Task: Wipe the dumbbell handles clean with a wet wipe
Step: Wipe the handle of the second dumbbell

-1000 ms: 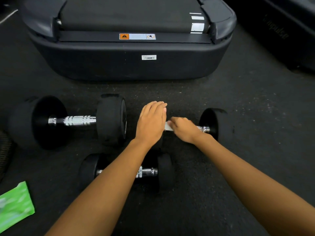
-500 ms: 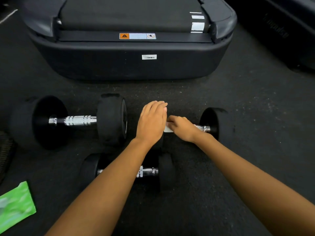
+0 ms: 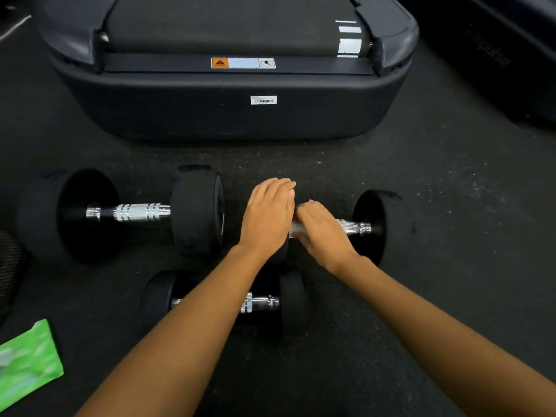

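Three black dumbbells with chrome handles lie on the dark floor. On the right dumbbell [image 3: 373, 224], my right hand [image 3: 323, 233] grips the handle with a white wet wipe [image 3: 296, 228] wrapped under its fingers. My left hand [image 3: 269, 215] lies flat with straight fingers on that dumbbell's left head, hiding it. A large dumbbell [image 3: 192, 212] lies at the left with its handle bare. A small dumbbell [image 3: 290, 299] lies nearer me, partly under my left forearm.
A treadmill's dark rear end [image 3: 228, 109] stands just beyond the dumbbells. A green wet-wipe packet [image 3: 25, 361] lies on the floor at the lower left. Another dark machine [image 3: 505, 55] is at the upper right. Open black floor [image 3: 466, 206] stretches to the right.
My right hand has slid slightly left along the handle with the wipe, baring more chrome at the right end. My left hand stays on the dumbbell's head.
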Demonstrator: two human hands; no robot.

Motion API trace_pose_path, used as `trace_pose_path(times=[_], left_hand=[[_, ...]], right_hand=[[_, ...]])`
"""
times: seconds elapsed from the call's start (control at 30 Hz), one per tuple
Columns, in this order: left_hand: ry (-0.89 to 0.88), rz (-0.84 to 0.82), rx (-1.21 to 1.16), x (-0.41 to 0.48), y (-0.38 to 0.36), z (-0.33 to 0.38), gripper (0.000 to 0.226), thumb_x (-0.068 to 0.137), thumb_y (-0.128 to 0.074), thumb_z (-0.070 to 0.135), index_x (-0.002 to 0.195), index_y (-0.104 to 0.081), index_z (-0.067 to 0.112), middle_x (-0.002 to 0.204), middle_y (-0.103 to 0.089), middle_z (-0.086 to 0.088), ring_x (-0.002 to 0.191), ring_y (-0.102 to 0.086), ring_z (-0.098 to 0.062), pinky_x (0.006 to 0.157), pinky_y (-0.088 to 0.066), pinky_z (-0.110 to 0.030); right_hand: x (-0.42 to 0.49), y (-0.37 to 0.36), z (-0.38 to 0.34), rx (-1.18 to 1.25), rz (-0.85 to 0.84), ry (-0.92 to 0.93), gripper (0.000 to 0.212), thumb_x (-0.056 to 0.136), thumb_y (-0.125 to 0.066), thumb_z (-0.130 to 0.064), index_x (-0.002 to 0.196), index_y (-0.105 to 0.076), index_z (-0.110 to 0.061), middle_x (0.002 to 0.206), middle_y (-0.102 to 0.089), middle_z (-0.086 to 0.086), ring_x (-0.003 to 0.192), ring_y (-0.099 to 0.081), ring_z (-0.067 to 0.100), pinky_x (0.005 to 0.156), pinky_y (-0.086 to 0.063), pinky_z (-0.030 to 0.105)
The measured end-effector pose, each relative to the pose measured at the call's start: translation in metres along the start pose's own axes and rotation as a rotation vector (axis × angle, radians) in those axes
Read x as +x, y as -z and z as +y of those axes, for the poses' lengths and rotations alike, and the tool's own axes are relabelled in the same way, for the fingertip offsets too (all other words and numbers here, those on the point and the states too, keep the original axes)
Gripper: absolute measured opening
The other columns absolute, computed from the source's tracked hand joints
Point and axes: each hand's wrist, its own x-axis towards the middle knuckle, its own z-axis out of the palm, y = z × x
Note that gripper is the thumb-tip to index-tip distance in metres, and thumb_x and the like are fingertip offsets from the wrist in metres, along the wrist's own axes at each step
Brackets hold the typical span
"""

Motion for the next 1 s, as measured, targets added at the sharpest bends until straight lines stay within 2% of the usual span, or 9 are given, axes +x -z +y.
trace_pose_path(times=[0.13,0.33,0.4,0.5,0.57,0.67,0.77,0.9,1.0], left_hand=[[-0.006,0.032,-0.005,0.000,-0.002,-0.001,0.043,0.098,-0.028,0.024,0.121,-0.058,0.005,0.123,-0.061,-0.011,0.121,-0.051,-0.024,0.106,-0.033,-0.035],[-0.006,0.053,-0.019,0.000,-0.004,-0.001,0.052,0.094,-0.021,0.029,0.119,-0.060,0.005,0.120,-0.062,-0.010,0.119,-0.052,-0.024,0.105,-0.035,-0.036],[-0.004,0.055,-0.022,0.000,-0.005,-0.002,0.048,0.096,-0.025,0.027,0.119,-0.060,0.005,0.120,-0.063,-0.011,0.118,-0.052,-0.025,0.105,-0.036,-0.037],[0.006,0.043,-0.025,0.000,-0.005,-0.003,0.040,0.097,-0.031,0.023,0.120,-0.059,0.004,0.121,-0.062,-0.012,0.120,-0.051,-0.025,0.106,-0.035,-0.038],[0.002,0.038,-0.017,0.001,-0.004,-0.002,0.049,0.096,-0.023,0.027,0.120,-0.059,0.004,0.122,-0.061,-0.012,0.120,-0.051,-0.025,0.106,-0.035,-0.037],[-0.010,0.039,-0.009,0.000,-0.004,-0.002,0.053,0.095,-0.019,0.029,0.120,-0.059,0.004,0.121,-0.062,-0.011,0.119,-0.052,-0.025,0.105,-0.034,-0.037],[-0.002,0.026,-0.016,0.001,-0.005,-0.003,0.042,0.098,-0.028,0.023,0.121,-0.058,0.005,0.123,-0.061,-0.011,0.121,-0.050,-0.024,0.107,-0.034,-0.037],[-0.006,0.058,-0.012,0.000,-0.006,-0.003,0.047,0.096,-0.024,0.027,0.119,-0.059,0.005,0.121,-0.062,-0.011,0.119,-0.052,-0.024,0.106,-0.035,-0.037],[-0.016,0.067,-0.003,0.000,-0.006,-0.003,0.053,0.095,-0.019,0.029,0.119,-0.060,0.005,0.121,-0.062,-0.011,0.119,-0.052,-0.025,0.105,-0.034,-0.036]], right_hand=[[-0.020,0.008,0.019,-0.044,0.009,-0.019,0.026,0.077,-0.070,-0.006,0.100,-0.058,-0.001,0.103,-0.062,0.013,0.097,-0.058,0.029,0.109,-0.026,0.032],[-0.025,0.014,0.030,0.033,-0.018,-0.192,0.029,0.093,-0.055,-0.017,0.119,-0.058,-0.004,0.114,-0.062,0.009,0.111,-0.055,0.023,0.113,-0.018,0.028],[-0.013,0.014,0.028,0.101,-0.089,-0.278,0.029,0.097,-0.045,-0.020,0.119,-0.058,-0.006,0.114,-0.063,0.009,0.109,-0.055,0.023,0.109,-0.024,0.029],[0.009,0.016,0.022,0.246,-0.256,-0.460,0.031,0.100,-0.038,-0.024,0.112,-0.060,-0.005,0.106,-0.064,0.013,0.100,-0.057,0.027,0.082,-0.040,0.033],[0.015,0.015,0.017,0.225,-0.310,-0.428,0.032,0.100,-0.037,-0.025,0.111,-0.059,-0.005,0.105,-0.063,0.014,0.098,-0.057,0.029,0.076,-0.040,0.033],[0.009,0.013,0.014,0.161,-0.300,-0.284,0.030,0.099,-0.040,-0.020,0.122,-0.055,-0.008,0.117,-0.060,0.012,0.110,-0.052,0.026,0.093,-0.038,0.033],[-0.002,0.020,0.021,0.198,-0.267,-0.226,0.033,0.096,-0.045,-0.014,0.128,-0.051,-0.009,0.126,-0.057,0.008,0.120,-0.048,0.022,0.109,-0.025,0.028],[0.004,0.027,0.023,0.255,-0.328,-0.387,0.030,0.099,-0.040,-0.022,0.122,-0.056,-0.011,0.119,-0.060,0.008,0.110,-0.054,0.023,0.090,-0.041,0.033],[0.019,0.021,0.014,0.196,-0.386,-0.446,0.032,0.100,-0.034,-0.027,0.105,-0.058,-0.006,0.103,-0.063,0.014,0.095,-0.058,0.029,0.076,-0.041,0.035]])
